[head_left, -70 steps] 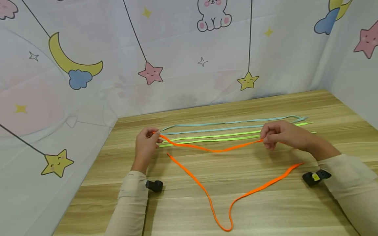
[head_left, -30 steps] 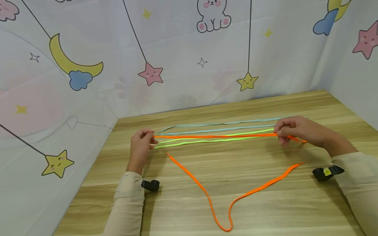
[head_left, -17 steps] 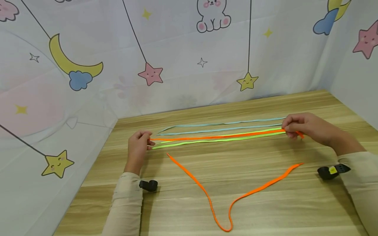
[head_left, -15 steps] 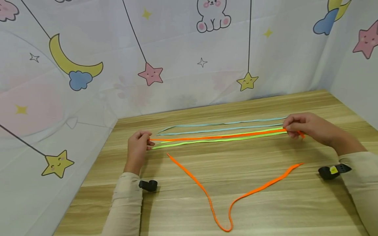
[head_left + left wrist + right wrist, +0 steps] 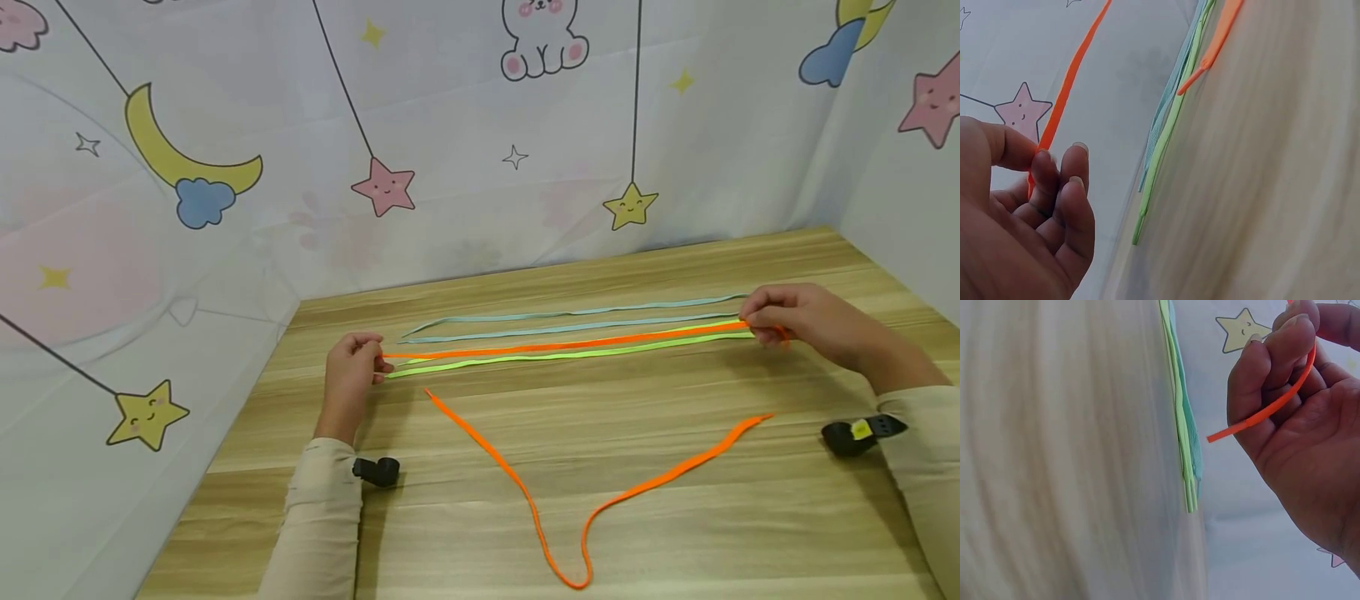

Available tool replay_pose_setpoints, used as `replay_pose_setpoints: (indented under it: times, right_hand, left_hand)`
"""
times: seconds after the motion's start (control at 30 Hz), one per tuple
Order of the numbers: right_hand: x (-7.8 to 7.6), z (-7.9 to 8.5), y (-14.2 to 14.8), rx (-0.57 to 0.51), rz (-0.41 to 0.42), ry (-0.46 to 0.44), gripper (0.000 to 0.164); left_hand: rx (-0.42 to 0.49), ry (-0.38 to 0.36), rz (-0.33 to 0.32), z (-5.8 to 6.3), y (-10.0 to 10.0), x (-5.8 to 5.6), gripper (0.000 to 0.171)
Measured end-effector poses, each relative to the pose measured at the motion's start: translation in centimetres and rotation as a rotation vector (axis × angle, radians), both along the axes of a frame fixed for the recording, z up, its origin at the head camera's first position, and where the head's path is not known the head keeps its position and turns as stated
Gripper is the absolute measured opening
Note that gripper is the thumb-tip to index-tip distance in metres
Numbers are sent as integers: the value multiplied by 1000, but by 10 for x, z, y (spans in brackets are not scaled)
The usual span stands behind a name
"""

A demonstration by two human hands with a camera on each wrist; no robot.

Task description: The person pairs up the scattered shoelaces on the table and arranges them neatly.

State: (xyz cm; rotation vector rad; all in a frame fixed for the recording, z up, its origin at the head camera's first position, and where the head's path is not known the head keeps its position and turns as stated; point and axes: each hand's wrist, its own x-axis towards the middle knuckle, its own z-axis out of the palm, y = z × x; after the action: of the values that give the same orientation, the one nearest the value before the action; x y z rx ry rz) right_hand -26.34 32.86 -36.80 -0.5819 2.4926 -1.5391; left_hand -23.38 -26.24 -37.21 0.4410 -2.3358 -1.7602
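An orange shoelace (image 5: 562, 345) is stretched nearly straight between both hands, above the table. The left hand (image 5: 356, 379) pinches its left end between thumb and index finger; in the left wrist view the lace runs up from those fingertips (image 5: 1041, 156). Thumb and fingers of the right hand (image 5: 806, 321) pinch it close to the other end, and a short tail (image 5: 1260, 415) curves across the palm. Beneath it in the head view lie two green shoelaces (image 5: 547, 357), with two light blue lengths of lace (image 5: 570, 313) behind them.
A second orange shoelace (image 5: 532, 500) lies in a loose V on the wooden table (image 5: 675, 542), nearer the body. A white printed curtain (image 5: 465, 217) hangs behind the table and along its sides. Small black cameras (image 5: 378, 472) sit at both wrists.
The right hand has moved right and away from the body, pulling the sagging orange shoelace straight. The left hand has shifted slightly left. The lace now overlaps the green ones in the head view.
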Motion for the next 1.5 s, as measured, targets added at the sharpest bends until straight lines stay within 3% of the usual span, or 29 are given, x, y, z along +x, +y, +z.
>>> replay_pose_setpoints:
  times: [0.23,0.57,0.87,1.1,1.5]
  right_hand:
    - [1,3,4,66,-56,9,21]
    - [0,5,6,222,-95,-11,25]
    - [1,7,4,313,-96,-41,24]
    - [-1,2,4,373,-89,-29,22]
    - [-2,2,5,456,-98,-28,21]
  left_hand:
    - [-41,-35,-41,1,-2,1,29]
    - [-191,-122,-175,-4,-7,2,27]
    - [-287,-160,-193,-5,-9,1,18]
    - [-303,-210,-214,-5,-9,4,15]
    - [-357,-207,-229,-8,-10,2,15]
